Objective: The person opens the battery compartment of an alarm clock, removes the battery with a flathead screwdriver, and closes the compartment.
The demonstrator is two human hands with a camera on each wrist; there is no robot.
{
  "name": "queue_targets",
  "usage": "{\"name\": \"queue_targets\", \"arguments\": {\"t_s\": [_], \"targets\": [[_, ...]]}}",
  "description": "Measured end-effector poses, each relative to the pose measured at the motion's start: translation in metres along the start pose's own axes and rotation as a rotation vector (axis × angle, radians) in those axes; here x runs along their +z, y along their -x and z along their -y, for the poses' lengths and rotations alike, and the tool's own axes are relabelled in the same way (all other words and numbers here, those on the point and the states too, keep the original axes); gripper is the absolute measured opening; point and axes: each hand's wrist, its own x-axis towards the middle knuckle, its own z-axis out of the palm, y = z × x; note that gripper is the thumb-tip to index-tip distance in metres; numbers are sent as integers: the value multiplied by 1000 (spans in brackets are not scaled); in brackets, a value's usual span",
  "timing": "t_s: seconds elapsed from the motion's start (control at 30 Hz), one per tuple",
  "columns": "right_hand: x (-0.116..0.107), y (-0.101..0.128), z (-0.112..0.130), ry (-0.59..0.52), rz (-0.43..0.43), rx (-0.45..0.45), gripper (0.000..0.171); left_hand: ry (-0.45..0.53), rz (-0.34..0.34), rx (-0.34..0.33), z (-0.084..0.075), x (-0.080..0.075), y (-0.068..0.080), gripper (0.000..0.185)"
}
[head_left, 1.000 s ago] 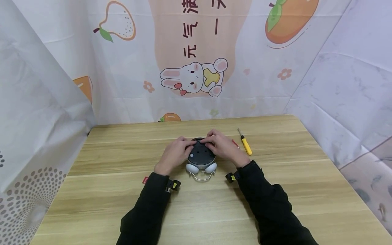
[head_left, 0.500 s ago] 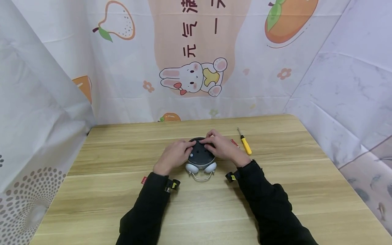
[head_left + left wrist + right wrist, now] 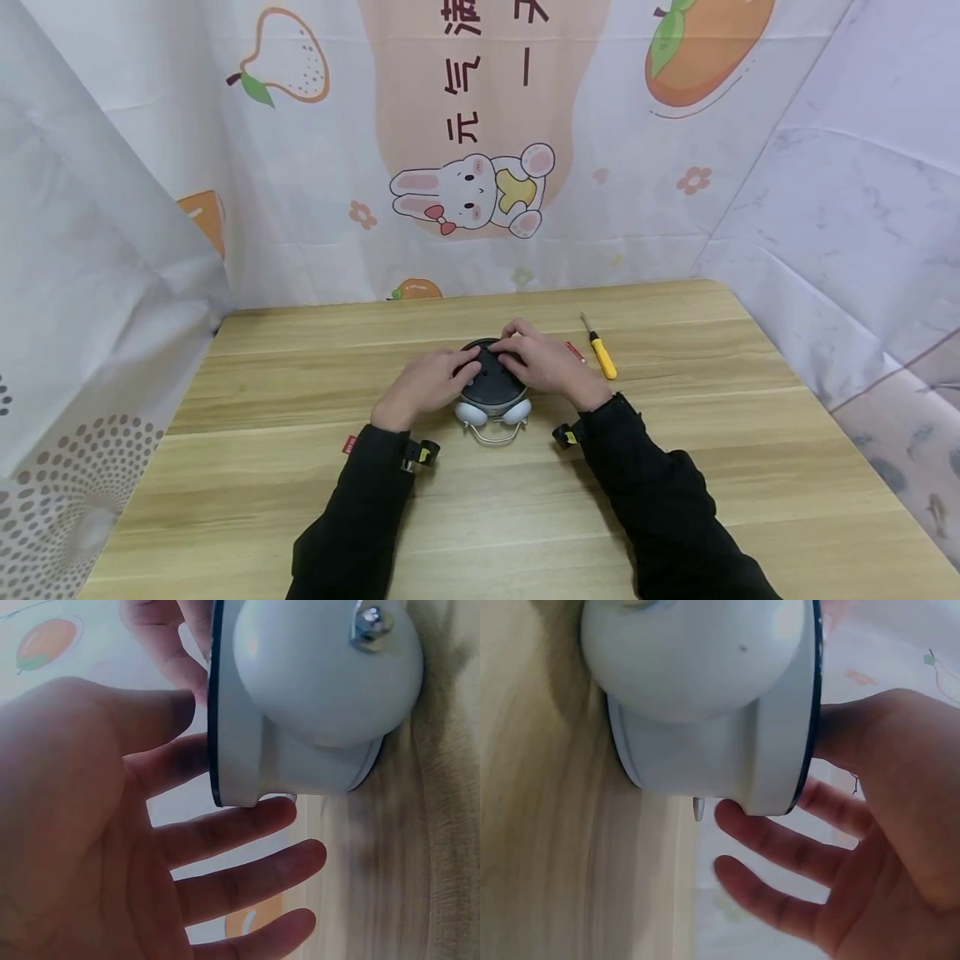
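Note:
A white twin-bell alarm clock [image 3: 491, 383] lies face down on the table, its black back turned up and its bells and wire handle toward me. My left hand [image 3: 429, 383] comes from the left, thumb and index fingertips on the back. In the left wrist view the other fingers of that left hand [image 3: 217, 847] spread loosely beside the casing. From the right, my right hand [image 3: 549, 360] rests thumb and index finger on the far part of the back. The right wrist view shows a small metal foot [image 3: 698, 808] on the clock [image 3: 705, 750].
A screwdriver with a yellow handle [image 3: 602, 356] lies right of the right hand. A small red item [image 3: 576, 351] is partly behind that hand, and a red tag [image 3: 349, 444] shows by the left sleeve. A printed curtain [image 3: 300, 192] hangs behind the wooden table [image 3: 495, 525].
My left hand has shifted slightly left, and its thumb has moved a little over the clock's back. The right hand stays nearly in place, and the clock has not visibly moved.

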Motion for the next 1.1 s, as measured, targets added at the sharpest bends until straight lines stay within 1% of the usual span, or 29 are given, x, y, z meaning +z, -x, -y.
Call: {"name": "queue_targets", "arguments": {"t_s": [0.17, 0.27, 0.43, 0.57, 0.67, 0.8, 0.9, 1.1], "targets": [[-2, 1, -3, 9, -58, -13, 20, 29, 25, 0, 0, -2, 2, 53], [-6, 2, -7, -19, -54, -14, 21, 43, 32, -7, -1, -3, 3, 61], [-9, 2, -10, -56, -20, -36, 26, 89, 20, -15, -3, -5, 5, 87], [-11, 2, -11, -82, -16, -58, 29, 122, 4, -12, -4, -5, 5, 107], [-13, 1, -11, -101, -11, -63, 30, 132, -4, 1, -4, -5, 5, 117], [-16, 3, -11, -124, 13, -58, 34, 142, -1, 25, -3, -4, 5, 124], [-17, 5, -13, -127, 42, -49, 39, 152, 12, 30, -3, -3, 4, 127], [-20, 10, -14, -168, 118, -25, 57, 152, 15, 27, -1, -1, 4, 129]]}}
